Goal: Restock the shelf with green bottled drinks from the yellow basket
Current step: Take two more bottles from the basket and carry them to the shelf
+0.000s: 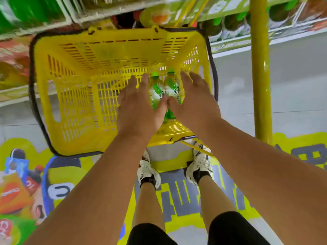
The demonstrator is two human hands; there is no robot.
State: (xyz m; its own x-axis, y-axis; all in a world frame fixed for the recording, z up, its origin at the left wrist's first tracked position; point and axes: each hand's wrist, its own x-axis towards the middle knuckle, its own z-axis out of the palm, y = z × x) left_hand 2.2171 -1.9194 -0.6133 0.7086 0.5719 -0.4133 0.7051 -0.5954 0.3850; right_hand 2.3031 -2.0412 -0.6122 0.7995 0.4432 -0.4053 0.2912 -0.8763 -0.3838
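Two green bottled drinks lie side by side at the right end of the yellow basket (79,103), the left bottle (156,89) and the right bottle (173,86), both with green caps pointing away from me. My left hand (138,105) reaches down on the left of the pair, fingers straight, its thumb touching the left bottle. On the other side my right hand (194,96) has straight fingers too, and its thumb lies against the right bottle. The bottles' lower halves are hidden behind my thumbs. The shelf (35,16) with blurred green bottles is at the top left.
The basket stands on the floor in front of my feet (148,170). A yellow upright pole (260,68) rises at the right. More shelves with drinks run along the top and left edges. A yellow printed mat (58,174) covers the floor under me.
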